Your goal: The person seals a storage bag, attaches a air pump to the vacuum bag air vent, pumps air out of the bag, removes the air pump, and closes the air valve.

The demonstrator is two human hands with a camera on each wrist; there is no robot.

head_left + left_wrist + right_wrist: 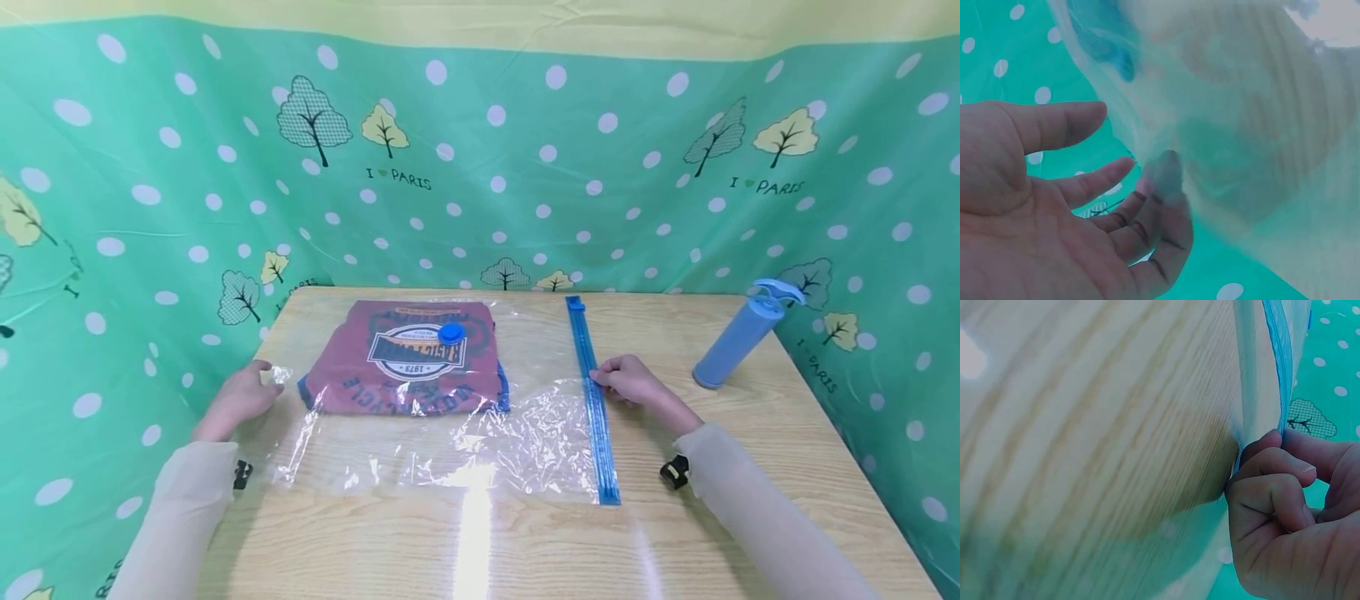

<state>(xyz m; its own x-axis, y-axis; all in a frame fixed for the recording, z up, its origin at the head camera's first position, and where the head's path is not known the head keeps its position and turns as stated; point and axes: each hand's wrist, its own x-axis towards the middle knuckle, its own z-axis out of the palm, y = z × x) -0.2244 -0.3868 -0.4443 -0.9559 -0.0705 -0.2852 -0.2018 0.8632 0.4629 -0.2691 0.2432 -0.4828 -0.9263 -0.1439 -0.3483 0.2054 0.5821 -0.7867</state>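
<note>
While a person's right hand (632, 381) pinches the blue zip strip (597, 425) of a clear plastic bag (540, 425), the left hand (243, 397), thumb and fingers apart, touches its opposite end; a folded maroon garment (348, 358) lies inside, between both hands, with a blue pump (737, 343) beyond the right.

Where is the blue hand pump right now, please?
In the head view, the blue hand pump is on the right side of the table, just right of the right hand, which pinches the blue zip strip.

One curtain (600, 225), one counter (360, 550), two hands (243, 396) (633, 381), one clear bag (540, 433), one maroon garment (341, 362), one valve (452, 333), one pump (737, 342).
</note>
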